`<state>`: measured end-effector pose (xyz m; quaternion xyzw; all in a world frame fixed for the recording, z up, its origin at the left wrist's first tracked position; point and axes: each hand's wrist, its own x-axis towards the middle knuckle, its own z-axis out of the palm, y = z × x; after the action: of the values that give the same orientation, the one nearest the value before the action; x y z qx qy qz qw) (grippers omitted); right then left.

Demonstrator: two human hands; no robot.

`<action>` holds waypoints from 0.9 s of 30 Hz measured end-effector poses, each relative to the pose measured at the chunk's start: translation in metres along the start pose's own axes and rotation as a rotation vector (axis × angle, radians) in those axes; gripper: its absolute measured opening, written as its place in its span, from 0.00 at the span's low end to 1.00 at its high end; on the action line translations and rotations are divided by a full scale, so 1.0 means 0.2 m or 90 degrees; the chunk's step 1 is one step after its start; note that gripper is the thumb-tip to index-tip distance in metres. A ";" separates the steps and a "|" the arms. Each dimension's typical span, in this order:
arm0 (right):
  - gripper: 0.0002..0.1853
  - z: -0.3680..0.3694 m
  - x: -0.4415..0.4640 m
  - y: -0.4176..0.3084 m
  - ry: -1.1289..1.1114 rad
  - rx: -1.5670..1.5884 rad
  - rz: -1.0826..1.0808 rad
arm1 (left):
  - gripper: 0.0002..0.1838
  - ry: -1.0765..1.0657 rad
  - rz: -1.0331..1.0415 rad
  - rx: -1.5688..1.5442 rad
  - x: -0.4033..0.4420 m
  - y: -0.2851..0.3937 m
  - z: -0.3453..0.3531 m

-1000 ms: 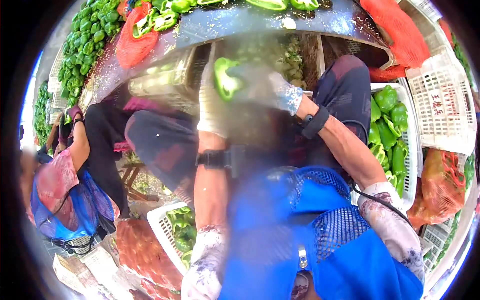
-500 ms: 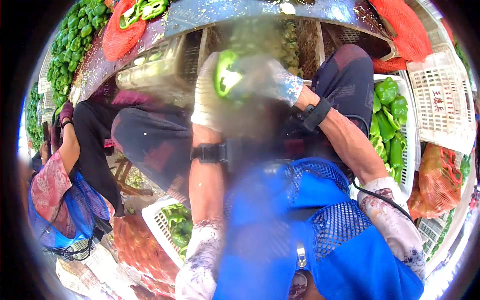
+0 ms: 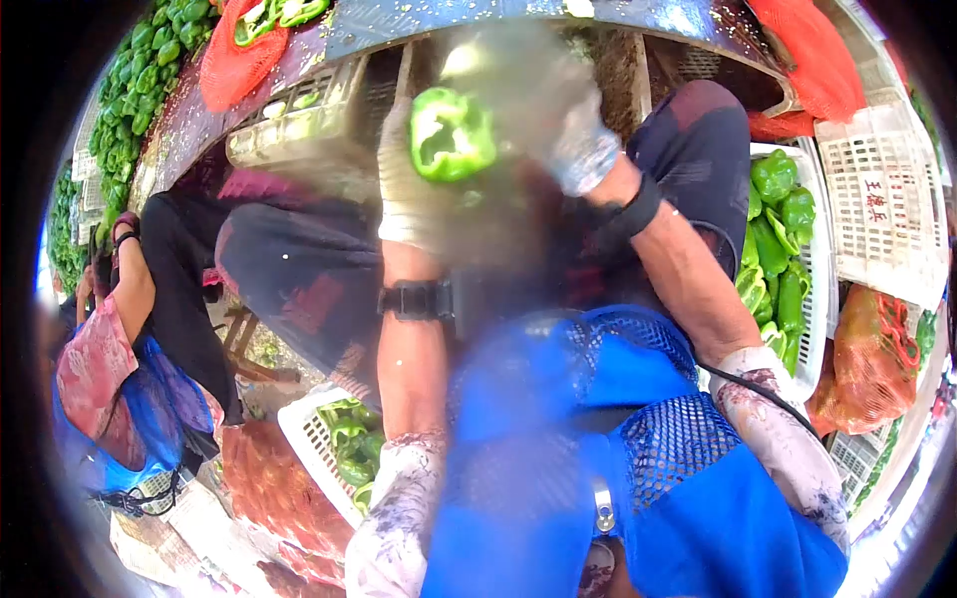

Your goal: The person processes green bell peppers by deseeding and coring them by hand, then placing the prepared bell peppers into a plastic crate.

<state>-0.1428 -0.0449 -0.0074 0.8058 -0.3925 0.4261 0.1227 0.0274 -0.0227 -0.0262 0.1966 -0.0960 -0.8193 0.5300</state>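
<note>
My left hand (image 3: pixel 399 174), in a pale glove, is closed round a green pepper (image 3: pixel 452 135) whose cut, hollow side faces up, at the upper middle of the head view. Just right of the pepper is my right hand (image 3: pixel 578 149), in a patterned glove. A blurred patch and motion smear cover its fingers, so what they hold cannot be made out. Under the hands the view is also blurred. Cut pepper pieces (image 3: pixel 299 10) lie on the dark tabletop (image 3: pixel 389 25) at the top.
White crates of peppers stand to my right (image 3: pixel 819 259) and lower left (image 3: pixel 314 439). A red net (image 3: pixel 237 65) hangs over the table's left edge, another (image 3: pixel 812 60) at the right. A co-worker (image 3: pixel 110 379) sits at far left near heaped peppers (image 3: pixel 140 90).
My right hand has drawn away from the pepper, rightward. The pepper in my left hand has turned so more of its hollow inside shows. The whole view has shifted slightly.
</note>
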 end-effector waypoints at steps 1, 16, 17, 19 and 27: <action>0.17 0.00 -0.01 0.08 -0.012 0.071 0.065 | 0.23 0.006 -0.021 -0.033 -0.03 -0.01 0.02; 0.16 -0.09 0.07 -0.16 -0.403 0.255 0.261 | 0.23 0.110 0.163 0.255 0.03 -0.14 0.13; 0.13 -0.11 0.05 -0.17 -0.312 0.174 0.167 | 0.22 0.130 0.136 0.201 0.02 -0.15 0.13; 0.13 -0.05 0.03 -0.04 -0.111 0.243 0.129 | 0.22 0.073 0.085 0.053 -0.02 -0.12 0.15; 0.15 0.01 -0.03 -0.11 -0.367 -0.027 0.170 | 0.20 0.152 0.302 0.420 0.02 -0.16 0.11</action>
<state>-0.1259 -0.0283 -0.0105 0.8318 -0.5226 0.1840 -0.0337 -0.0106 -0.0139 -0.0182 0.4218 -0.3337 -0.5711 0.6202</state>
